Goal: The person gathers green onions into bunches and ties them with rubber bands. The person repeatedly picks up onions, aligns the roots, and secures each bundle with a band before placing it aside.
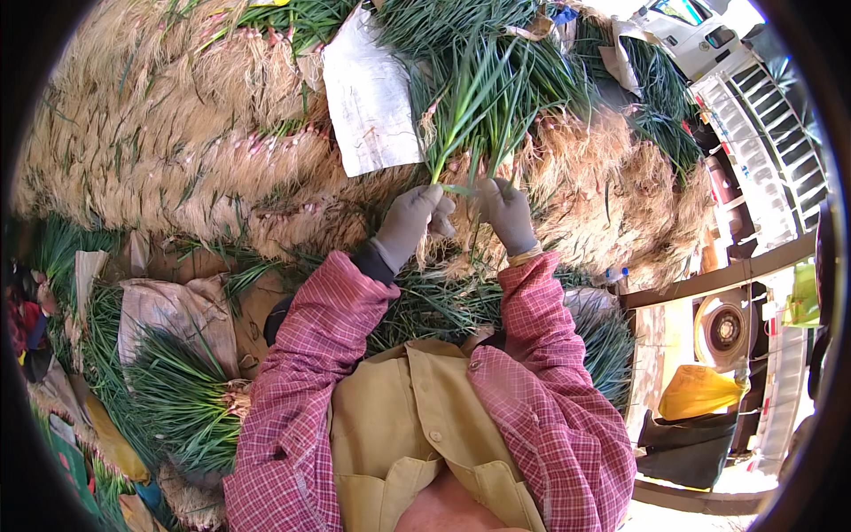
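Both my hands wear pale gloves and are raised before the large heap of rooted green onion plants [266, 159]. My left hand [413, 216] is closed around the lower stems of a few green onions [453, 136], leaves pointing up and roots hanging beneath the hand. Just to the right, my right hand [503, 209] has its fingers bent near a green leaf that stretches between the hands; its fingertips are blurred, and whether they grip the leaf or a stem is unclear. Behind the hands lie more green leaves and a white woven sack piece [372, 100].
A bundle of green onions [183, 399] and a woven sack [176, 309] lie at lower left. A white truck [751, 126] stands at upper right. A yellow bag [701, 392] and dark cloth [691, 445] hang by a rail [725, 276]. Part of another person shows at far left.
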Demonstrator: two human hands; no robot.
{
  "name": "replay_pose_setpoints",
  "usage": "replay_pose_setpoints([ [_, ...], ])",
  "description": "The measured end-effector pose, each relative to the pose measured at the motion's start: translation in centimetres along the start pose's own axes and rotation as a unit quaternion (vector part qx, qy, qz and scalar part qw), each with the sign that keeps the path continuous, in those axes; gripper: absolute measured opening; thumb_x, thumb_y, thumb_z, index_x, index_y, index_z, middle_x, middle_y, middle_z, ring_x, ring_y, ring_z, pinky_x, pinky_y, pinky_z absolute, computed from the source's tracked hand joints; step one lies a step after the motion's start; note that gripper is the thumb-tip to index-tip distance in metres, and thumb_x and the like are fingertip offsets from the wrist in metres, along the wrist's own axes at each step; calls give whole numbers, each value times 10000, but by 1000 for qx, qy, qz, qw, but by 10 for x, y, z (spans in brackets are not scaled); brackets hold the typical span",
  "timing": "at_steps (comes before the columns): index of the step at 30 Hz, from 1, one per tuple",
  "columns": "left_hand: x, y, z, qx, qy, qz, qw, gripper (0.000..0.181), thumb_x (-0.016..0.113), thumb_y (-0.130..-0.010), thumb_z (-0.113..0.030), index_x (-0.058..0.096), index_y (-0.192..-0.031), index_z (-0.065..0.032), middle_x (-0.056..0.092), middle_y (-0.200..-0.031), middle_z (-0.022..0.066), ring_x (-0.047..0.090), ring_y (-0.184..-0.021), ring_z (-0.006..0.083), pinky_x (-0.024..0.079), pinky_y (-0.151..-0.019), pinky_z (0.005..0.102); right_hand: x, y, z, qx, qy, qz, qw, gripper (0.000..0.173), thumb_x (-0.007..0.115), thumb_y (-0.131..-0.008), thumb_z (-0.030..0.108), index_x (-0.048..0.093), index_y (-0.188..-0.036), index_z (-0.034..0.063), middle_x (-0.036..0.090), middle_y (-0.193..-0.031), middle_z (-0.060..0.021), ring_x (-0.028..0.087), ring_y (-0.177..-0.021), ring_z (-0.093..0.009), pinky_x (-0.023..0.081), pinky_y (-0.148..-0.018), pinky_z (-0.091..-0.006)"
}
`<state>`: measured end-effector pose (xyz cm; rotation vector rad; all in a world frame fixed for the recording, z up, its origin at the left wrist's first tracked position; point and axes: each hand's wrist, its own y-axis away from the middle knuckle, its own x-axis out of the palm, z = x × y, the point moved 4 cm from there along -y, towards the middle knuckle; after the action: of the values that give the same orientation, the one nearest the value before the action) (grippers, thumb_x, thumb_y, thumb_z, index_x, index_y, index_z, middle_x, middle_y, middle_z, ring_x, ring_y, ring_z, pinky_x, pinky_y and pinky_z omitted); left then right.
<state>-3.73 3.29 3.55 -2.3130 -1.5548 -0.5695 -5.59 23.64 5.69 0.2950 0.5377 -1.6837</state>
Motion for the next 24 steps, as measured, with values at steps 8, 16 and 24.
replay_pose_setpoints([
  [8, 9, 18, -28, 22, 219, 113, 969, 420, 379, -1055, -371, 507, -785, -75, 514, -660, 54, 606, -643, 255, 537, -699, 391, -33, -149, 55, 44, -36, -38, 998, 312, 551, -906, 273, 668, -978, -7, 650, -728, -85, 590, -547, -132, 503, -483, -277],
  [16, -1, 20, -49, 44, 173, 93, 980, 438, 367, -1054, -401, 483, -778, -80, 487, -651, 37, 585, -639, 221, 545, -682, 384, 3, -82, 123, -118, -12, 70, 990, 554, 577, -970, 429, 543, -1304, -12, 672, -1105, -139, 670, -716, -146, 556, -622, -235],
  [24, -3, 19, -29, 42, -275, 1, 961, 393, 420, -1037, -340, 647, -940, -34, 638, -711, 79, 579, -564, 157, 499, -600, 336, 36, 23, 89, -73, 100, 278, 952, 275, 524, -1024, 262, 661, -994, 25, 648, -782, -59, 620, -717, -157, 523, -684, -303],
])
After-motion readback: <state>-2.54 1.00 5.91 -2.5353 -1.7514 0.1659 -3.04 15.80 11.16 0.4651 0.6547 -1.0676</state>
